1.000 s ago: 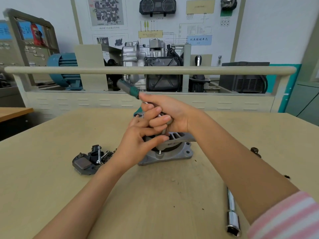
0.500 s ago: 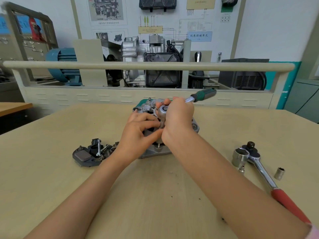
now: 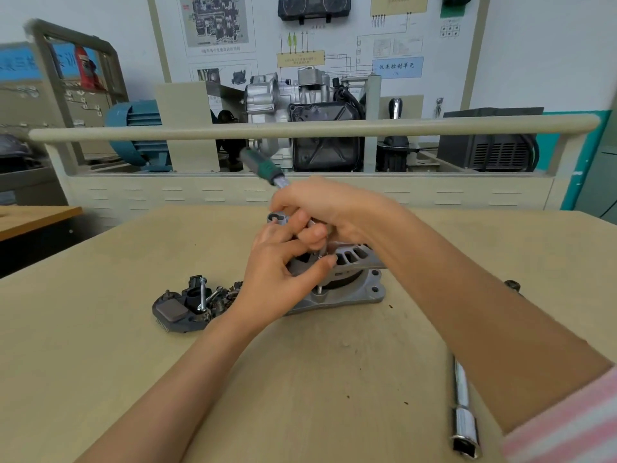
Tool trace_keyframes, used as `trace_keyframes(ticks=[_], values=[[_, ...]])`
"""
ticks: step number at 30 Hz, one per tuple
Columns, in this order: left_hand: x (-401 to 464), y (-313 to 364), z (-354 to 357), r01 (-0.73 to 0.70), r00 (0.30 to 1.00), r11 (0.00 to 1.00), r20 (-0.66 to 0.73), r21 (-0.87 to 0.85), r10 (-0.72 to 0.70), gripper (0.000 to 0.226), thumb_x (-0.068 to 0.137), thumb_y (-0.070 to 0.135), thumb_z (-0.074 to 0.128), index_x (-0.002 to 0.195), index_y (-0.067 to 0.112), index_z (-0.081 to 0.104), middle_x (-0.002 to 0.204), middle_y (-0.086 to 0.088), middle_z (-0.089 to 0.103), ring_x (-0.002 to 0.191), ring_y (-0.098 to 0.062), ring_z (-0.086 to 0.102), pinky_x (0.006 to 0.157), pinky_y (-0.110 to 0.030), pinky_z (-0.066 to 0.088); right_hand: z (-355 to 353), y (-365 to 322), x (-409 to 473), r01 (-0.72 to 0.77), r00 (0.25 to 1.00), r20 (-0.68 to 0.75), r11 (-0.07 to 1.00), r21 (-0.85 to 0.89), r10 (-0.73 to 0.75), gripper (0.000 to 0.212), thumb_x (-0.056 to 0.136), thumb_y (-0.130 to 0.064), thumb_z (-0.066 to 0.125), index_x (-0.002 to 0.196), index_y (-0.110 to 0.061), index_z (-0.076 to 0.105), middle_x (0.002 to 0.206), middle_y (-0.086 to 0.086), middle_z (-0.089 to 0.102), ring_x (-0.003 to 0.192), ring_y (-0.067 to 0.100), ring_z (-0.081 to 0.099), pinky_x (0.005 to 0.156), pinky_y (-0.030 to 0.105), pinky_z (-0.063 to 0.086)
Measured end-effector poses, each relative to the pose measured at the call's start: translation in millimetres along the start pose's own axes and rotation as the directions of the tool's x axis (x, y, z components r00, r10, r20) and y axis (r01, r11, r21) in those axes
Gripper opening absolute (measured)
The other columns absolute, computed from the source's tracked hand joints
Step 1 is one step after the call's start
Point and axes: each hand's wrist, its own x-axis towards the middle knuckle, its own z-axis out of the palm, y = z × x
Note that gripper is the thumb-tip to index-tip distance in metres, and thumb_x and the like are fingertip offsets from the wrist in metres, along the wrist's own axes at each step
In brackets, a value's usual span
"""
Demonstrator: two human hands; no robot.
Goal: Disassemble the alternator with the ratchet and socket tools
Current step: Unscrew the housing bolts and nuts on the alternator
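Ratchet handle has swung from pointing right to up-left since half a second ago: one loosening stroke. Right hand fingers wrap the ratchet; left hand fingers pinch the socket shaft. Alternator sits mid-tabletop; bolt likely backing out.

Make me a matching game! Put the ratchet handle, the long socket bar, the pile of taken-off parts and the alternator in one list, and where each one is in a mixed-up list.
Things:
1. ratchet handle
2. socket extension bar
3. pile of removed parts
4. alternator housing

Places:
A. on the table, under both hands
B. sticking up past the right hand, toward the back
C. on the table, left of the left hand
D. lying near the front right of the table

Pairs: 1-B, 2-D, 3-C, 4-A
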Motion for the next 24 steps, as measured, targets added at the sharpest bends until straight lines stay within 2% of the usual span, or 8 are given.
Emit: trace_keyframes(ticks=[4,9,13,15,17,19,21,24], values=[[1,-2,-1,-0.030,0.999,0.995,-0.026,-0.091,0.027,0.021,0.076,0.019,0.073,0.098,0.019,0.072,0.110,0.023,0.048,0.118,-0.012,0.041,0.104,-0.029,0.032,-7,-2,4,-0.052,0.954,0.294,0.997,-0.050,0.065,0.043,0.095,-0.023,0.045,0.055,-0.019,0.030,0.035,-0.011,0.031,0.025,0.004,0.025,0.030,0.016,0.023],[-1,-5,2,0.004,0.999,0.994,-0.045,-0.111,-0.009,0.026,0.075,0.013,0.074,0.101,0.015,0.070,0.110,0.029,0.045,0.110,-0.003,0.039,0.101,-0.023,0.030,-6,6,1,-0.020,0.967,0.254,0.990,0.143,-0.017,0.041,0.096,-0.024,0.047,0.058,-0.018,0.031,0.034,-0.011,0.032,0.025,0.003,0.026,0.032,0.015,0.019],[-1,-6,3,-0.035,0.999,0.999,-0.016,-0.028,0.034,0.022,0.075,0.027,0.067,0.092,0.015,0.075,0.096,0.009,0.065,0.103,-0.018,0.044,0.094,-0.022,0.030,-2,14,-10,0.091,0.992,0.059,0.951,0.295,-0.113,0.038,0.096,-0.027,0.049,0.063,-0.018,0.033,0.036,-0.011,0.032,0.027,0.004,0.027,0.036,0.018,0.020],[-2,-6,3,-0.047,0.999,0.999,-0.018,-0.020,0.046,0.024,0.074,0.029,0.068,0.093,0.014,0.075,0.092,0.013,0.062,0.097,-0.017,0.044,0.091,-0.029,0.034,4,17,-16,0.163,0.985,-0.117,0.915,0.369,-0.129,0.036,0.096,-0.026,0.050,0.065,-0.017,0.036,0.038,-0.010,0.034,0.028,0.006,0.029,0.034,0.016,0.023],[-2,-6,3,-0.051,0.998,0.998,-0.026,-0.032,0.050,0.024,0.076,0.028,0.070,0.093,0.012,0.074,0.090,0.017,0.060,0.092,-0.008,0.041,0.087,-0.029,0.034,16,21,-18,0.284,0.919,-0.385,0.818,0.501,-0.083,0.033,0.098,-0.025,0.047,0.068,-0.015,0.039,0.041,-0.008,0.039,0.029,0.007,0.032,0.033,0.016,0.027],[-3,-6,4,-0.045,0.998,0.999,-0.038,-0.029,0.044,0.022,0.076,0.025,0.067,0.091,0.010,0.075,0.091,0.014,0.062,0.090,-0.002,0.038,0.084,-0.026,0.034,28,25,-20,0.464,0.790,-0.611,0.600,0.651,0.052,0.031,0.101,-0.024,0.037,0.072,-0.012,0.040,0.049,-0.003,0.044,0.032,0.008,0.040,0.035,0.016,0.033],[-3,-6,6,-0.038,0.998,0.999,-0.051,-0.013,0.037,0.024,0.076,0.025,0.062,0.087,0.008,0.076,0.089,0.013,0.061,0.088,-0.006,0.039,0.083,-0.028,0.034,35,30,-20,0.563,0.729,-0.670,0.429,0.706,0.145,0.032,0.103,-0.027,0.027,0.078,-0.010,0.038,0.058,0.000,0.047,0.038,0.009,0.048,0.040,0.018,0.040],[-3,-2,5,-0.022,0.998,0.999,-0.057,-0.036,0.020,0.024,0.074,0.024,0.062,0.084,0.007,0.076,0.083,0.020,0.056,0.087,-0.006,0.040,0.083,-0.029,0.032,38,29,-22,0.542,0.741,-0.655,0.444,0.714,0.148,0.030,0.104,-0.027,0.025,0.081,-0.012,0.038,0.058,-0.001,0.050,0.039,0.008,0.051,0.044,0.020,0.044]])
